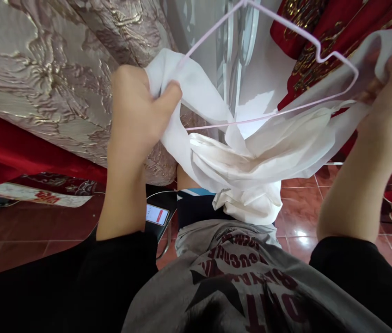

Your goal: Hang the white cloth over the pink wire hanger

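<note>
A pale pink hanger [213, 28] spans the upper middle, its left end passing under sheer white cloth. My left hand [143, 101] is closed on one side of this white garment [199, 83], thumb on top of the fabric. At the far right my right hand [386, 83], somewhat blurred, grips the garment's other side near the hanger's right shoulder. Between my hands the garment sags below the hanger's bottom bar, with a cream lining [230, 155] bunched inside it. Its lower end hangs in folds in front of my shirt.
Embossed beige-pink fabric [57, 78] hangs at the left. Red clothing with gold embroidery [331, 41] hangs at the upper right. A lit phone [156, 214] lies on a black seat [152, 192] below my left arm. The floor [300, 212] is red tile.
</note>
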A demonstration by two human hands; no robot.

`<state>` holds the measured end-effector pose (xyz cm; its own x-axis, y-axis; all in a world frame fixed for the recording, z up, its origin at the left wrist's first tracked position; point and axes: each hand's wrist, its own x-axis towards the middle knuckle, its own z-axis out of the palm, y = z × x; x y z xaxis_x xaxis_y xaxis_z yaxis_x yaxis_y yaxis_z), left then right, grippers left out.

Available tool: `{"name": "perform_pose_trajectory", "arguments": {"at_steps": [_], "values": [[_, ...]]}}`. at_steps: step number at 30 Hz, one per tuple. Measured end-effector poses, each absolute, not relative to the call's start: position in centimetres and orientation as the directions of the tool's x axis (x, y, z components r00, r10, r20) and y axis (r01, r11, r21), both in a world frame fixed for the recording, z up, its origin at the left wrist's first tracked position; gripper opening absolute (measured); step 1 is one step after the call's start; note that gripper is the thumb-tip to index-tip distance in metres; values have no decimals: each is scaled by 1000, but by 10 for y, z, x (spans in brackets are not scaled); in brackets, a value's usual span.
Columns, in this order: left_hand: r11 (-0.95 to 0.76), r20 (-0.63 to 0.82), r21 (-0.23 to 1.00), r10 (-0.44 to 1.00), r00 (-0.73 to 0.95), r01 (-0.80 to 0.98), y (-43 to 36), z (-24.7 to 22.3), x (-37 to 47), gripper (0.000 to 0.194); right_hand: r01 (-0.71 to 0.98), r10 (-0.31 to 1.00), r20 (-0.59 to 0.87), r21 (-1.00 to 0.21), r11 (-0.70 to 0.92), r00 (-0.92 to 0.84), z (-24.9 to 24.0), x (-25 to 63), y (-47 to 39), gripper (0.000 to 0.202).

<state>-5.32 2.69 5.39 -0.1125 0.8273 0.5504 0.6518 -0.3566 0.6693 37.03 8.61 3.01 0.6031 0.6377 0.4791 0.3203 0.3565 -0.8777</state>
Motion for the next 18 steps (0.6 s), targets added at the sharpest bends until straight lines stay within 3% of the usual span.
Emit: {"name": "perform_pose_trajectory", "arguments": {"at_steps": [2,3,5,7,9,11,14,18], "values": [[-354,551,659,828,-105,664,27,54,-53,55,268,705,319,-945,187,633,51,348,79,21],[-353,546,649,833,-90,674,28,53,-53,56,323,759,337,-930,177,556,60,337,73,18],[-349,546,626,835,-73,697,29,52,-53,55,494,860,428,-831,255,277,77,315,62,11],[-344,559,599,826,-71,723,30,50,-52,50,601,874,486,-702,382,11,92,295,49,15],[-330,571,561,818,-66,759,31,50,-53,49,700,869,473,-571,429,-147,105,276,36,22],[-289,547,510,836,-47,810,33,50,-53,52,854,915,372,-415,314,-156,115,261,27,30],[-194,478,450,877,-51,872,37,53,-52,56,982,975,219,-187,22,20,121,257,23,57],[-143,450,460,889,-91,877,44,57,-48,60,976,955,264,-198,-85,137,116,291,42,70]]}}
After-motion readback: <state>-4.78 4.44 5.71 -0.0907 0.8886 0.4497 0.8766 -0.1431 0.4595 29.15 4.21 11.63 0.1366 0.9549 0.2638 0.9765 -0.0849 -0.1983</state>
